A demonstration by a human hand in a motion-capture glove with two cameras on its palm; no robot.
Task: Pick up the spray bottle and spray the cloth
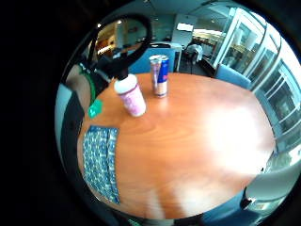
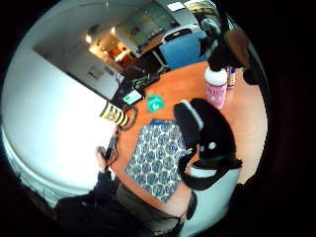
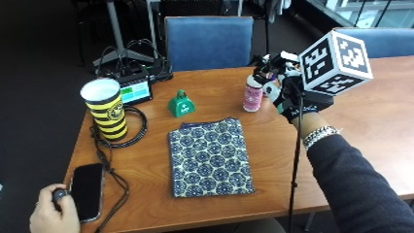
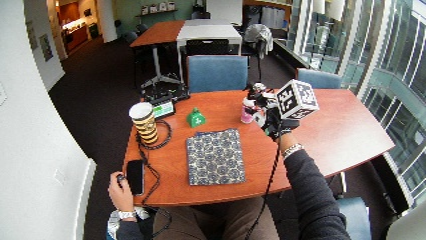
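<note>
A pink spray bottle [image 3: 252, 96] with a white shoulder and black spray head stands upright on the wooden table [image 3: 362, 107], beyond the cloth's far right corner. My gloved right hand [image 3: 292, 99] hovers just right of it, fingers spread towards the spray head and holding nothing. I see no contact with the bottle. The palm views show the bottle [image 1: 130, 96] [image 2: 216, 91] a short way off. The folded blue patterned cloth [image 3: 210, 158] [image 2: 158, 158] lies flat near the front edge, left of my forearm.
A drink can [image 1: 159, 75] stands just behind the bottle. A green bell [image 3: 181, 103], a yellow-and-black striped cup [image 3: 107, 109], a small screen device [image 3: 137, 90] with cables and a phone [image 3: 85, 184] occupy the left side. A bare hand [image 3: 55, 211] rests by the phone. A blue chair [image 3: 207, 41] stands behind.
</note>
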